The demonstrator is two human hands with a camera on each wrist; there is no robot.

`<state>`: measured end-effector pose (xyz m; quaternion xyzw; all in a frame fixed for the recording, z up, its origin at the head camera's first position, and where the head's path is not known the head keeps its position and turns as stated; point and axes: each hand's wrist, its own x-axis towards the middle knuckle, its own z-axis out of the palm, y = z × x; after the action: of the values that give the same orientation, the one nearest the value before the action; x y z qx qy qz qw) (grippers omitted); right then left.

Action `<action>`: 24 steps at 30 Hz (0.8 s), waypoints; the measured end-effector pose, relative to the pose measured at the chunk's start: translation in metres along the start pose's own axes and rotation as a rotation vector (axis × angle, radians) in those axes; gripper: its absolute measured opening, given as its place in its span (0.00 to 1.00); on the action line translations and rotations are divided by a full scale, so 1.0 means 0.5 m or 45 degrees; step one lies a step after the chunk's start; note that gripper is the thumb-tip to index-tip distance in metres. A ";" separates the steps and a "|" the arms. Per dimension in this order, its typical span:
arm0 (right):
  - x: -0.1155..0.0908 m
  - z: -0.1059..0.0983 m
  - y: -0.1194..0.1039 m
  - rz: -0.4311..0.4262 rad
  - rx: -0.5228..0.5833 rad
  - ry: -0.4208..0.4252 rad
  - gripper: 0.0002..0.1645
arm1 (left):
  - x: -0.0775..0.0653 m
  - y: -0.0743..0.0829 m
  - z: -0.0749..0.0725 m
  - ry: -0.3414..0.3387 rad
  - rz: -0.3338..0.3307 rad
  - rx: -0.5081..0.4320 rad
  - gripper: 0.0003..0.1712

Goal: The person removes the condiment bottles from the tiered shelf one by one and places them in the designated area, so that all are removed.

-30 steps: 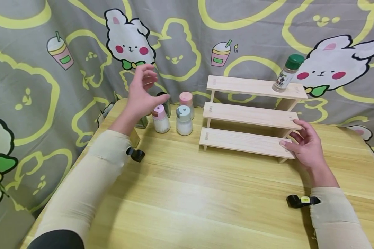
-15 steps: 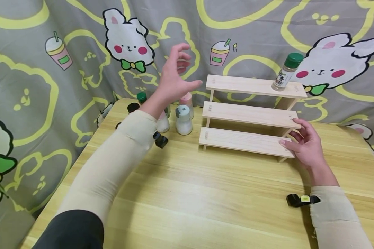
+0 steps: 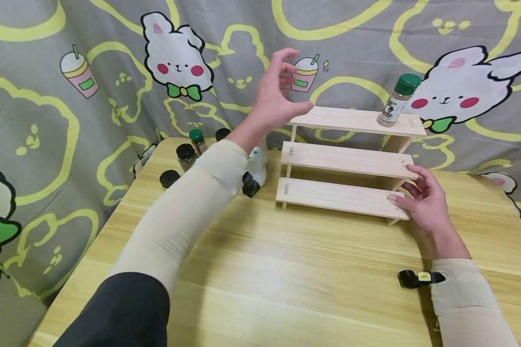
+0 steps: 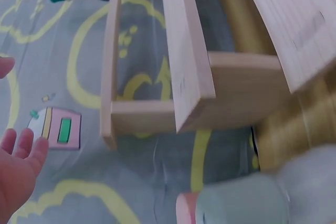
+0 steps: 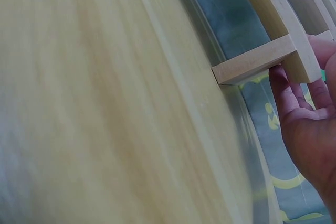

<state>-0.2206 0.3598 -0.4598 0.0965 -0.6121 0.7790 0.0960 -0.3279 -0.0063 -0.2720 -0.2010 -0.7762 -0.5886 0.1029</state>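
Observation:
A three-tier wooden shelf rack (image 3: 349, 160) stands on the table. My right hand (image 3: 431, 201) holds its right end, thumb on the lowest board and fingers by the middle one; in the right wrist view the fingers (image 5: 286, 95) reach the lowest board's end. Over the top board's left end, my left hand (image 3: 273, 99) hovers with fingers apart and slightly bent, holding nothing. At the top board's right end stands a green-capped seasoning bottle (image 3: 394, 107), clear with a printed label. Part of the left hand (image 4: 18, 177) shows at the left wrist view's edge.
Left of the rack, a white shaker (image 3: 256, 164) is partly behind the left forearm. Further left stand a green-capped bottle (image 3: 197, 137) and several black-capped jars (image 3: 185, 153), partly hidden by the sleeve. A patterned curtain (image 3: 239, 58) hangs behind the table (image 3: 295, 274).
My left hand has moved right and up, from above the shakers to the rack's top left, with fingers still spread. The right hand stays on the rack.

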 end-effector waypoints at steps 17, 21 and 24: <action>0.000 -0.002 0.000 0.006 0.002 -0.007 0.52 | 0.067 -0.005 0.170 -0.196 -0.047 -0.018 0.57; -0.006 -0.005 -0.003 0.002 0.017 -0.007 0.53 | 0.077 -0.005 0.216 -0.259 -0.069 0.024 0.57; -0.003 -0.001 -0.002 0.001 0.013 -0.021 0.52 | 0.083 -0.001 0.237 -0.272 -0.079 0.021 0.57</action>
<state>-0.2188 0.3607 -0.4593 0.1033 -0.6088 0.7814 0.0902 -0.3562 0.1148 -0.2901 -0.2375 -0.7934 -0.5604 0.0031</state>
